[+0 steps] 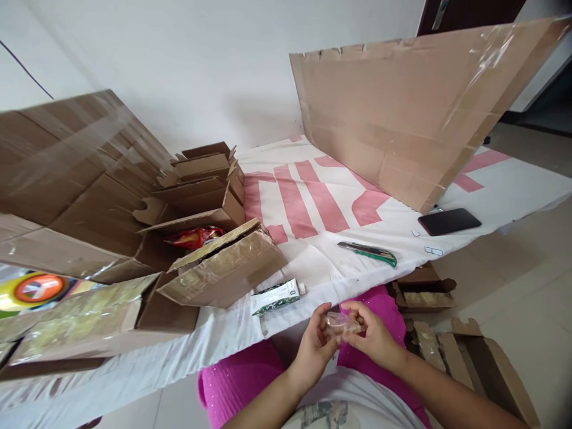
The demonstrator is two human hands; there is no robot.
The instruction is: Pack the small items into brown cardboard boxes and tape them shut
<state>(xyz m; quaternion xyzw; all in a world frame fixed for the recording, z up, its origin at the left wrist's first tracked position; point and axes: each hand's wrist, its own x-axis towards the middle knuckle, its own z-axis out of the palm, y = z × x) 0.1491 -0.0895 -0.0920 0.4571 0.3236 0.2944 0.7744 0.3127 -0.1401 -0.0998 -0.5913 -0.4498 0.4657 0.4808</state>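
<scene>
Both my hands meet over my lap, just below the table's front edge. My left hand [315, 345] and my right hand [373, 335] pinch a small crumpled wad of clear tape [340, 323] between their fingertips. A small green and white carton [277, 296] lies on the white cloth just above my left hand. A green utility knife [369, 252] lies on the cloth farther right.
An opened cardboard box [214, 262] with a red packet [194, 236] inside sits at the left, among flattened boxes. A big cardboard sheet [402, 113] leans at the back right. A black phone [449, 221] lies near it. Cardboard scraps [451, 339] lie on the floor at right.
</scene>
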